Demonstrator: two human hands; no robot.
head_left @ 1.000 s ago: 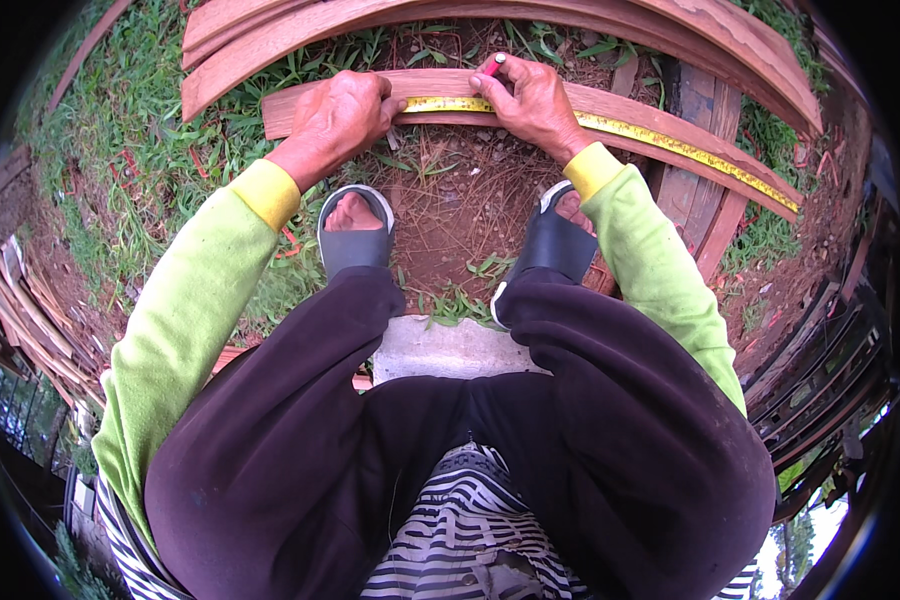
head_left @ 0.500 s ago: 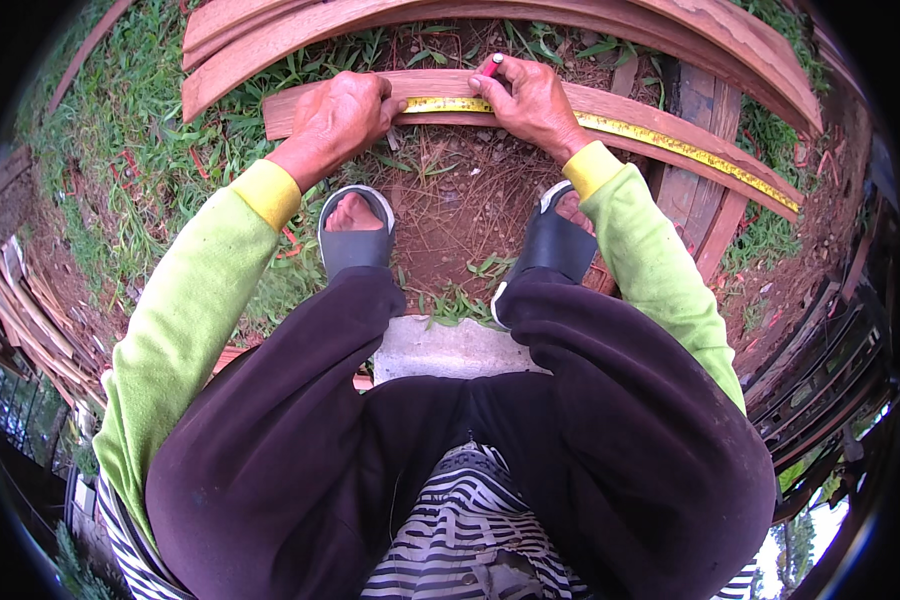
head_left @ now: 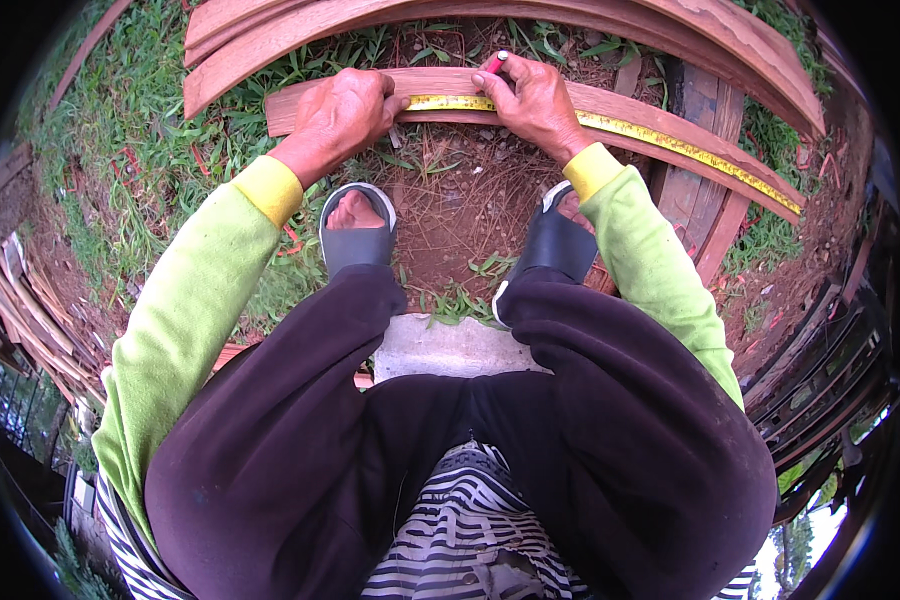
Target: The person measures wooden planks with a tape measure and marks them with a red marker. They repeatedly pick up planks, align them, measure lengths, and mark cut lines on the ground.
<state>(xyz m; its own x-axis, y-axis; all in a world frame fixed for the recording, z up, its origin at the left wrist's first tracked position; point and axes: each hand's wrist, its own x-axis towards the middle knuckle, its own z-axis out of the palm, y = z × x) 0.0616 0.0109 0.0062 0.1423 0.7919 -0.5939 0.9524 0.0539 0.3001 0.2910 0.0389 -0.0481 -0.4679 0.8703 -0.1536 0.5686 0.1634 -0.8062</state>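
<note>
Left hand point(head_left: 338, 112): fingers curled down onto the left end of a narrow wooden plank point(head_left: 630, 108), grip closed over the wood and over the near end of a yellow measuring tape point(head_left: 670, 138). The tape's end sits just at the fingertips, pinned flat to the board.

Plank: reddish-brown, long and thin, lying on the ground ahead of the feet, running from the left hand out to the right, where it crosses other boards. Surface weathered; edges look bowed in this view, which may be only the lens.

Tape: yellow with dark markings, stretched along the top face of the plank, passing under the right hand and continuing well beyond it toward the right end.

Right hand point(head_left: 536, 98): resting on the plank and tape, near the left hand, fingers pinched shut on a small red-pink marker point(head_left: 495, 62) whose tip points at the plank's far edge.

Ground: bare brown soil point(head_left: 460, 215) between patches of grass point(head_left: 140, 160). Two feet in dark slide sandals, left sandal point(head_left: 357, 240) and right sandal point(head_left: 555, 245), planted just below the plank. More curved reddish boards point(head_left: 490, 15) stacked beyond it. A pale concrete block point(head_left: 450, 345) shows between the knees.

No containers visible.
</note>
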